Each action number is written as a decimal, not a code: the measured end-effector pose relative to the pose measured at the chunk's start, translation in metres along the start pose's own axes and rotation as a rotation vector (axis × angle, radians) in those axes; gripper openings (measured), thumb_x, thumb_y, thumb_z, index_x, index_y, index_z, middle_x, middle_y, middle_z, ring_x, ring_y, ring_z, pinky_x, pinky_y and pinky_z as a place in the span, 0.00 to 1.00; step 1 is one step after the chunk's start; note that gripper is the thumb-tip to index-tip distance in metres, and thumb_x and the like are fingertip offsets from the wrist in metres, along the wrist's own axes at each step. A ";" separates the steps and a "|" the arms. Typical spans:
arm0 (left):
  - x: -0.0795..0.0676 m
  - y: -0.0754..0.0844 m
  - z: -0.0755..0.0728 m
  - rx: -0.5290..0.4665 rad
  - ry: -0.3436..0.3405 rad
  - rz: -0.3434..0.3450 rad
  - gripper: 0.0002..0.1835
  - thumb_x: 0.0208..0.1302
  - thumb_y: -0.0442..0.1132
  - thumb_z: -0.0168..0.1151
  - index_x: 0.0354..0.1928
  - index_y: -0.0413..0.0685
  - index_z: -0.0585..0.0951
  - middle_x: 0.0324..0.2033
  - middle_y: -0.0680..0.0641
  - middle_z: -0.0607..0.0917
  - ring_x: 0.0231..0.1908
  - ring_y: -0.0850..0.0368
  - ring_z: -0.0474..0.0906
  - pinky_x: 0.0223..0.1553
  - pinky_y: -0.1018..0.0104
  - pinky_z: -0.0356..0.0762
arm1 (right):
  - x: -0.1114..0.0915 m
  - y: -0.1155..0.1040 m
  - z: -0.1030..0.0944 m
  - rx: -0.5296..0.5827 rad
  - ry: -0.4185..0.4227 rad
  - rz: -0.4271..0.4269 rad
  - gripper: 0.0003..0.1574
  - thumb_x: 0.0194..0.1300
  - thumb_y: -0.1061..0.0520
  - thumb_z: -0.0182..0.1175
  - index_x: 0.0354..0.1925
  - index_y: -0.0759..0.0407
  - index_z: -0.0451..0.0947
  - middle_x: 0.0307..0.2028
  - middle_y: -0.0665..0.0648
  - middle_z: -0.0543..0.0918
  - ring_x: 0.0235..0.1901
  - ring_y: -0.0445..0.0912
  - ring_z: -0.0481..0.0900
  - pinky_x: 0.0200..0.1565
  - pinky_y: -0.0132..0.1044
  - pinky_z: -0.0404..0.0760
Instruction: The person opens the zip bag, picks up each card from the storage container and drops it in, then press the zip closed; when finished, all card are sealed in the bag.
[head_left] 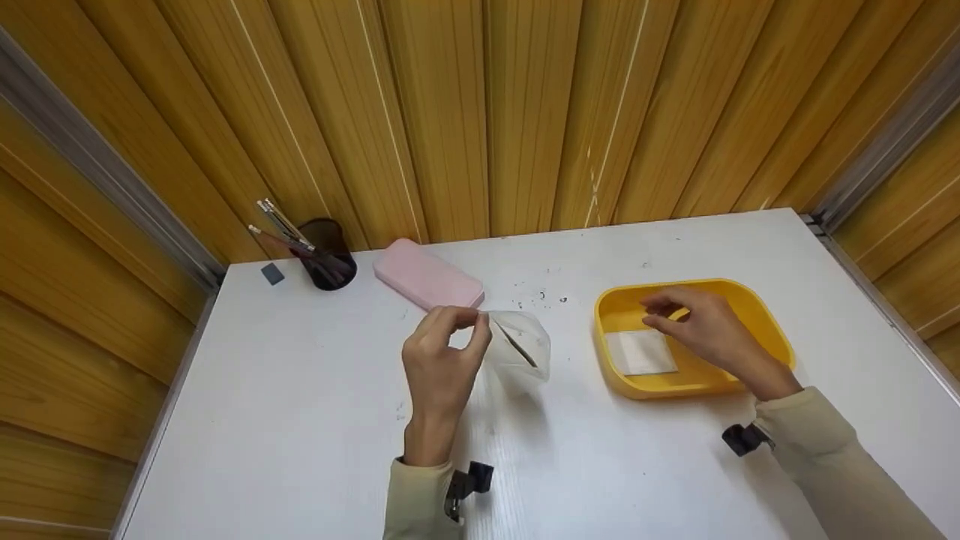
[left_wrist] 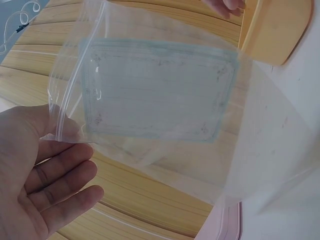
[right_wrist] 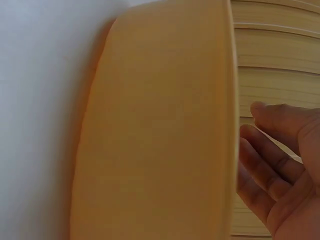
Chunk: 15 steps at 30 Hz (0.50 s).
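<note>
My left hand [head_left: 442,364] pinches a clear zip bag [head_left: 536,337] by a corner at its zip end, between thumb and index finger, raised over the table. In the left wrist view a pale rectangular card [left_wrist: 160,92] with a blue-green border and small corner patterns lies inside the bag. Over the yellow bin [head_left: 619,386] hovers my right hand [head_left: 705,326], its fingers loosely bent and nothing between them. On the bin's floor, at the left, is a flat white rectangle [head_left: 637,354]. The right wrist view shows the thumb and fingers apart beyond the bin's wall [right_wrist: 160,120].
A pink case [head_left: 427,274] lies at the back, behind my left hand. Further left stands a dark pen holder [head_left: 326,259] with several pencils, and a small dark block [head_left: 272,274] beside it. A wood-patterned wall [head_left: 525,112] closes off the white table's [head_left: 300,420] far edge.
</note>
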<state>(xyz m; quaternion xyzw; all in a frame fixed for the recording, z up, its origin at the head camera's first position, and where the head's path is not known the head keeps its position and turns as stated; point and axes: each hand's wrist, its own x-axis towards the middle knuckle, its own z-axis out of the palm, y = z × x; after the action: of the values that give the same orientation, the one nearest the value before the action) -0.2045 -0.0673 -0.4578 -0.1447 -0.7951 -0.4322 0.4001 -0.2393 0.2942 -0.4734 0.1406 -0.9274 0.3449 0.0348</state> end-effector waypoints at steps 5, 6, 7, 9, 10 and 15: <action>-0.001 0.000 -0.001 0.007 -0.002 -0.006 0.06 0.58 0.28 0.76 0.31 0.43 0.87 0.28 0.49 0.89 0.31 0.56 0.87 0.37 0.60 0.87 | 0.003 0.020 0.005 0.030 -0.119 0.077 0.21 0.69 0.60 0.73 0.56 0.68 0.84 0.48 0.63 0.88 0.47 0.56 0.84 0.44 0.25 0.80; -0.001 0.001 -0.001 0.008 -0.001 -0.007 0.06 0.58 0.28 0.76 0.31 0.43 0.87 0.28 0.49 0.89 0.31 0.56 0.87 0.37 0.60 0.87 | 0.004 0.023 0.006 0.032 -0.133 0.091 0.22 0.69 0.59 0.73 0.57 0.69 0.84 0.48 0.63 0.88 0.47 0.56 0.83 0.44 0.26 0.80; -0.001 0.001 -0.002 0.008 -0.001 -0.007 0.06 0.57 0.28 0.76 0.32 0.43 0.87 0.29 0.49 0.89 0.31 0.56 0.87 0.37 0.60 0.87 | 0.004 0.027 0.007 0.034 -0.145 0.101 0.23 0.69 0.59 0.73 0.57 0.69 0.84 0.49 0.64 0.88 0.47 0.56 0.83 0.45 0.27 0.80; -0.001 0.001 -0.002 0.007 0.000 -0.008 0.06 0.57 0.27 0.76 0.32 0.43 0.87 0.29 0.49 0.89 0.31 0.55 0.87 0.37 0.60 0.88 | 0.005 0.032 0.008 0.026 -0.167 0.121 0.24 0.68 0.58 0.74 0.57 0.69 0.84 0.49 0.63 0.87 0.48 0.56 0.82 0.49 0.31 0.81; -0.001 0.001 -0.002 0.007 0.000 -0.009 0.06 0.57 0.27 0.76 0.32 0.43 0.87 0.29 0.49 0.89 0.31 0.55 0.87 0.37 0.59 0.88 | 0.005 0.034 0.009 0.021 -0.179 0.130 0.25 0.67 0.57 0.75 0.57 0.69 0.83 0.49 0.63 0.87 0.48 0.56 0.82 0.51 0.35 0.81; -0.001 0.001 -0.002 0.010 0.000 -0.008 0.06 0.58 0.26 0.76 0.32 0.42 0.88 0.29 0.49 0.89 0.30 0.54 0.87 0.36 0.58 0.88 | 0.006 0.042 0.009 -0.012 -0.235 0.169 0.28 0.64 0.55 0.78 0.56 0.69 0.83 0.49 0.62 0.86 0.49 0.57 0.79 0.56 0.52 0.79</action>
<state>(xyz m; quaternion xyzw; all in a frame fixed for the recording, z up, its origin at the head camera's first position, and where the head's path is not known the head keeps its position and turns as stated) -0.2026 -0.0681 -0.4574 -0.1396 -0.7979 -0.4299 0.3989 -0.2570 0.3172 -0.5053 0.1012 -0.9356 0.3224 -0.1022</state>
